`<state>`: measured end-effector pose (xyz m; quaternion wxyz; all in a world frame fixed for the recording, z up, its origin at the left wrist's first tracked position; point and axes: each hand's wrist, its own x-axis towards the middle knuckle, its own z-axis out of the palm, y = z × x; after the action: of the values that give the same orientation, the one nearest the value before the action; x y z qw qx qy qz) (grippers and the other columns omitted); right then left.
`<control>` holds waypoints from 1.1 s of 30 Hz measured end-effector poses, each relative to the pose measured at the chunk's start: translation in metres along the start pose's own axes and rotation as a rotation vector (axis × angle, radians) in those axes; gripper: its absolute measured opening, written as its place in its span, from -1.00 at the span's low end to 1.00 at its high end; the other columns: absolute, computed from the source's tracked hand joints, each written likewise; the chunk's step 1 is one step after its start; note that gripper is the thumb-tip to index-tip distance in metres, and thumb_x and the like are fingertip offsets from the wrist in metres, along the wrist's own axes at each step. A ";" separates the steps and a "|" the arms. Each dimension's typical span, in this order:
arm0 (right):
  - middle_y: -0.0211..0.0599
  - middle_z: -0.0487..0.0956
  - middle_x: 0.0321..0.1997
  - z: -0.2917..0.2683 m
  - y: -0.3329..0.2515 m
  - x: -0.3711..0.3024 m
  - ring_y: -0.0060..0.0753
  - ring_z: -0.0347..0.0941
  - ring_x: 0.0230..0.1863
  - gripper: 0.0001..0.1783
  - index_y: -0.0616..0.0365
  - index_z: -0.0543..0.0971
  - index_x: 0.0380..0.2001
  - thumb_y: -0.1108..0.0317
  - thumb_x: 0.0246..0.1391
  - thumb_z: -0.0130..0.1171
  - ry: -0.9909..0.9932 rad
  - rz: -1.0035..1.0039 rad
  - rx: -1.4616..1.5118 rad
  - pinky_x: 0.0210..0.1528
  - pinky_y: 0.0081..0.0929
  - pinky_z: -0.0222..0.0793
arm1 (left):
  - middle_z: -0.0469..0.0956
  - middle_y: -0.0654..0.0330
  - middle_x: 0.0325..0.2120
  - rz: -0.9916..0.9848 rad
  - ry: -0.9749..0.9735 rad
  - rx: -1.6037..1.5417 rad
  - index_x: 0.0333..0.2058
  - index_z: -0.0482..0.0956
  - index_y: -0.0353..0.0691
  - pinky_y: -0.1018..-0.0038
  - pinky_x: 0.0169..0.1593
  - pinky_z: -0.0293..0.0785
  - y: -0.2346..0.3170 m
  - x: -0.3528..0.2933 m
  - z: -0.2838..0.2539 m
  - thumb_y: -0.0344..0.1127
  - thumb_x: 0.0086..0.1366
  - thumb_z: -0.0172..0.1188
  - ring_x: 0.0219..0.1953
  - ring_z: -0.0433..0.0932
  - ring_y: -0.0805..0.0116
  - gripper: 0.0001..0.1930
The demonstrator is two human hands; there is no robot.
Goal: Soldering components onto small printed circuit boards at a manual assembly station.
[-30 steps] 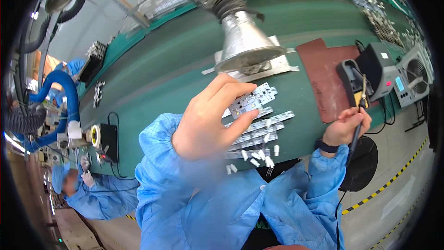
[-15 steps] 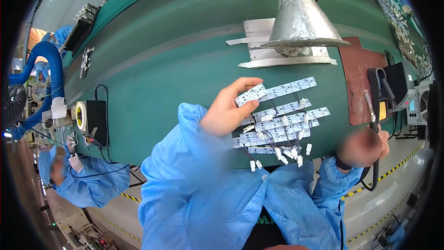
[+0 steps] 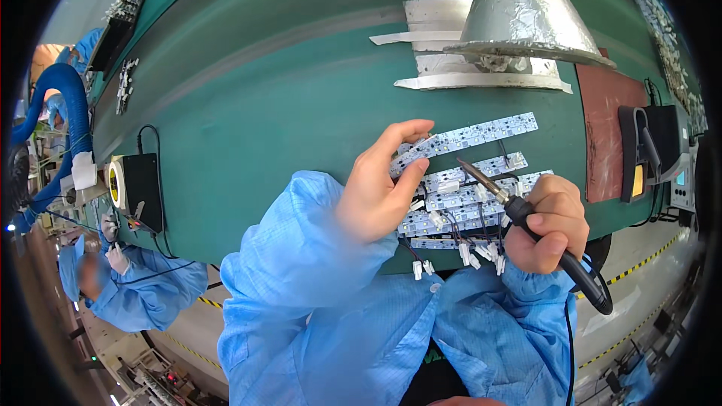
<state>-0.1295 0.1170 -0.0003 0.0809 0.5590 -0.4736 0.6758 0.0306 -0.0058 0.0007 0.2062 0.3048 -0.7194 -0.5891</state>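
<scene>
My left hand pinches the left end of a long white circuit board strip between thumb and fingers. My right hand is wrapped round the black handle of a soldering iron. The iron's bare tip points up and left, close below the held strip; whether it touches anything I cannot tell. Under the iron and nearer to me lie several more circuit board strips with dark wires and white plug connectors, partly hidden by my right hand.
A foil-covered fume hood stands over a white board at the back. To the right are a reddish-brown mat and a soldering station. At the left sits a black box; beyond it works a person in blue.
My right hand has come in from the right edge with the soldering iron, over the strips. My left hand still holds a strip, now seen as one straight piece. The view has shifted slightly.
</scene>
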 end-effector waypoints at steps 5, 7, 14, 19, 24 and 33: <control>-0.42 0.16 -0.78 0.007 0.002 -0.001 -0.52 0.05 -0.80 -0.64 0.15 0.31 -0.53 0.13 0.24 -0.15 0.006 -0.017 0.018 -0.74 -0.48 -0.10 | 0.46 0.10 -0.01 -0.041 0.014 -0.090 0.04 0.39 -0.37 0.41 0.18 0.24 0.003 -0.003 0.001 -0.60 0.17 0.10 0.10 0.38 0.28 -0.59; -0.42 0.16 -0.80 0.009 0.004 -0.002 -0.53 0.04 -0.82 -0.63 0.15 0.31 -0.55 0.12 0.23 -0.13 -0.007 -0.020 0.052 -0.75 -0.49 -0.12 | 0.46 0.10 -0.01 -0.064 0.015 -0.087 0.05 0.39 -0.37 0.41 0.19 0.24 0.006 -0.004 0.001 -0.61 0.18 0.10 0.10 0.38 0.28 -0.59; -0.43 0.15 -0.81 0.010 0.002 -0.001 -0.54 0.02 -0.82 -0.63 0.15 0.31 -0.56 0.12 0.22 -0.11 -0.047 -0.008 0.041 -0.76 -0.50 -0.15 | 0.46 0.10 -0.01 -0.040 0.014 -0.064 0.05 0.39 -0.38 0.41 0.19 0.24 0.006 -0.004 0.001 -0.61 0.18 0.09 0.09 0.38 0.28 -0.58; -0.44 0.15 -0.81 0.010 0.002 -0.001 -0.55 0.01 -0.82 -0.63 0.15 0.31 -0.56 0.12 0.23 -0.10 -0.076 -0.001 0.027 -0.76 -0.50 -0.16 | 0.46 0.10 -0.02 -0.036 -0.001 -0.067 0.06 0.39 -0.37 0.43 0.18 0.24 0.006 -0.006 0.001 -0.60 0.18 0.09 0.09 0.37 0.29 -0.58; -0.45 0.14 -0.81 0.011 0.001 -0.002 -0.56 0.00 -0.82 -0.64 0.14 0.30 -0.55 0.13 0.23 -0.10 -0.073 -0.007 0.017 -0.75 -0.51 -0.15 | 0.47 0.10 -0.03 -0.024 -0.011 -0.071 0.06 0.39 -0.37 0.44 0.17 0.24 0.007 -0.008 0.002 -0.60 0.19 0.09 0.09 0.37 0.31 -0.58; -0.45 0.14 -0.80 0.011 0.003 -0.001 -0.56 0.00 -0.81 -0.68 0.14 0.30 -0.55 0.17 0.20 -0.09 -0.076 -0.014 0.017 -0.75 -0.50 -0.14 | 0.48 0.10 -0.04 -0.035 -0.004 -0.054 0.06 0.40 -0.37 0.43 0.17 0.23 0.007 -0.006 0.000 -0.58 0.19 0.10 0.09 0.37 0.31 -0.59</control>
<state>-0.1239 0.1081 -0.0038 0.0626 0.5881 -0.4668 0.6574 0.0330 -0.0007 0.0080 0.2025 0.3103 -0.6983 -0.6124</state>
